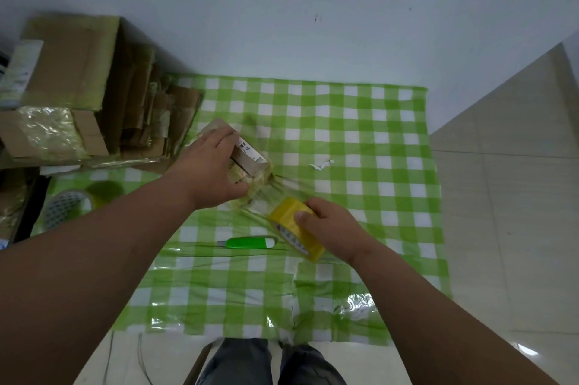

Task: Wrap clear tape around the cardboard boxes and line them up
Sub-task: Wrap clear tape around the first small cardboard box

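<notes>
The small box [247, 159] sits mid-cloth, left hand [210, 171] gripping it. At 4 o'clock, the right hand [332, 229] grips the tape roll [294, 228]. Checked cloth [376, 165] lies open toward 3 o'clock; stacked boxes [78, 87] crowd 10 o'clock. White wall behind.

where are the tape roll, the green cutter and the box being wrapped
tape roll [289, 221], head view, on its yellowish outer band, left of the right hand's thumb
green cutter [250, 242], head view, middle of its green body
box [250, 162], head view, on its brown side below the label
</notes>
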Available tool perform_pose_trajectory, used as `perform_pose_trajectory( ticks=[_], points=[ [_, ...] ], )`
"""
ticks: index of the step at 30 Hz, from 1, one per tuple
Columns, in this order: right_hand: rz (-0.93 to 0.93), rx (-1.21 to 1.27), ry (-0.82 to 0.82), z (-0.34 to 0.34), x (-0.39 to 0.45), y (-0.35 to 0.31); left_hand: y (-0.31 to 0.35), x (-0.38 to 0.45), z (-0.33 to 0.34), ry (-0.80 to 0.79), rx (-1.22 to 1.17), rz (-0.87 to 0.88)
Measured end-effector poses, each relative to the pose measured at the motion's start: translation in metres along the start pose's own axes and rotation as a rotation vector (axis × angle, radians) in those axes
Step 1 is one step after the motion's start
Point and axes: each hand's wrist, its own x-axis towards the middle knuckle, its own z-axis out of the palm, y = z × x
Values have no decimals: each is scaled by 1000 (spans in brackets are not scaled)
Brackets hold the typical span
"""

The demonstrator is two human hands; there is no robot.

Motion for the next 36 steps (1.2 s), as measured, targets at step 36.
perform_pose_trajectory(
  ticks=[36],
  points=[
    [-16,12,-26,0,-5,-9,12,-92,106,-110,-24,-73]
  ],
)
